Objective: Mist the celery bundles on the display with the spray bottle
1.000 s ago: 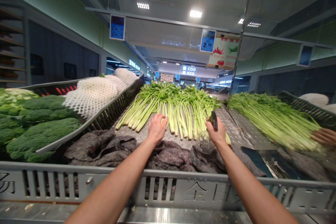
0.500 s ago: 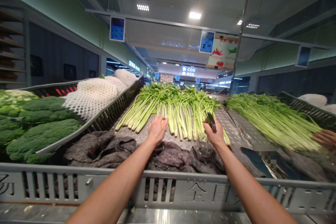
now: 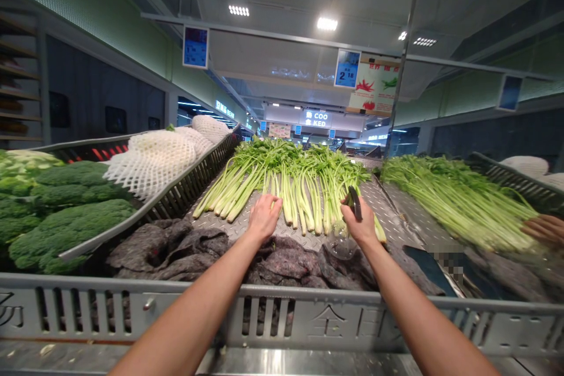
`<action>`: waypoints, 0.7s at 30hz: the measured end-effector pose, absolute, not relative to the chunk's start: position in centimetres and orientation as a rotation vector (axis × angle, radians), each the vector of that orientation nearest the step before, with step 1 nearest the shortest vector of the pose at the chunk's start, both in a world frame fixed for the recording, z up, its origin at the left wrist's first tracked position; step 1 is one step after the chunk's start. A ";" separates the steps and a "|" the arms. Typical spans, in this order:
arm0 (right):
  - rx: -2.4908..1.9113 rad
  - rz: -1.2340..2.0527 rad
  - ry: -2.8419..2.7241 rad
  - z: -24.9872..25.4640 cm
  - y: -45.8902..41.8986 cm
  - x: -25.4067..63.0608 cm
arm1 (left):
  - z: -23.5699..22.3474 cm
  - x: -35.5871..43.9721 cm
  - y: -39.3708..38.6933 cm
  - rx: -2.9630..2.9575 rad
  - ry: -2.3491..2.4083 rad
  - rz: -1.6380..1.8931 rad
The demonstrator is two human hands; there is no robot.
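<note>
Green celery (image 3: 308,200) lies fanned out on a patterned metal shelf, leaves toward the back and pale stalk ends toward me. Over the stalk ends at the middle left is my left hand (image 3: 264,215), its fingers curled closed against the celery. What lies under those fingers is partly hidden. My right hand (image 3: 361,224) grips a spray bottle (image 3: 340,242) with a clear rounded body and a black top, at the right side of the celery. The bottle's neck is covered by the hand.
Crumpled dark grey cloth (image 3: 291,264) lies behind a grey slatted guard (image 3: 308,317). Broccoli (image 3: 70,223) and foam-netted produce (image 3: 154,155) fill the left side, beyond a black divider (image 3: 176,200). A mirror panel (image 3: 458,135) stands at right, reflecting celery.
</note>
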State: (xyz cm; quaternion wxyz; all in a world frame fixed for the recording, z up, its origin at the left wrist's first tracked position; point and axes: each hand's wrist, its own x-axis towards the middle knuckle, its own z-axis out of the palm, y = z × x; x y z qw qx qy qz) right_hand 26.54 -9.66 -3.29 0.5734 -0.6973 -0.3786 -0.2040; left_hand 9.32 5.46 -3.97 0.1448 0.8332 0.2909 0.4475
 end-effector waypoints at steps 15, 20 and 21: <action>-1.624 -0.516 -0.917 -3.2 -9.7 26.5 | -4.2 9.4 5.6 2.408 0.818 1.295; -1.632 -0.517 -0.909 -3.2 -9.7 26.4 | -4.3 9.4 5.8 2.405 0.811 1.285; -1.632 -0.517 -0.906 -3.2 -9.7 26.5 | -4.3 9.4 5.8 2.405 0.810 1.285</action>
